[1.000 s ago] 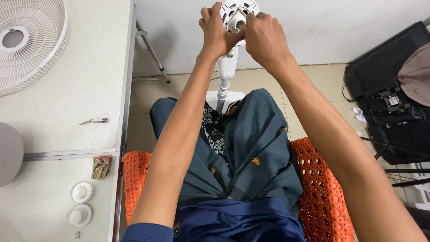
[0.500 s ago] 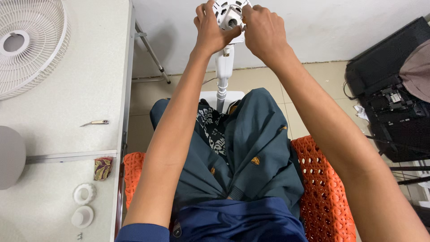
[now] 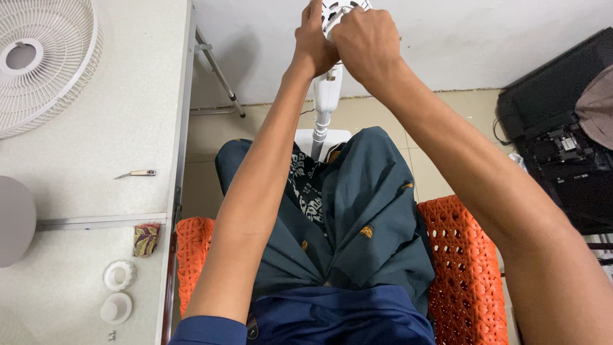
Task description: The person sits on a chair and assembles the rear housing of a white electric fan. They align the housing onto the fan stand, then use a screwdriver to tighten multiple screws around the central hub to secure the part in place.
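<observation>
A white stand fan's motor head [image 3: 335, 7] sits atop its white pole [image 3: 326, 96] at the top of the view, between my knees. My left hand [image 3: 314, 41] grips the head's left side. My right hand [image 3: 364, 45] is closed over its front and right side, covering most of it. The pole's base [image 3: 303, 140] rests on the tiled floor beyond my legs. What my fingers hold on the head is hidden.
A white table [image 3: 96, 128] on my left carries a white fan grille [image 3: 38, 57], a small knife [image 3: 135, 173], two white round caps [image 3: 117, 292] and a grey rounded object [image 3: 13, 220]. I sit on an orange woven chair [image 3: 463, 262]. Black equipment [image 3: 562, 160] lies at right.
Both hands have shifted on the fan head: the right hand now covers its front more fully, and the view moved slightly so the head sits at the top edge.
</observation>
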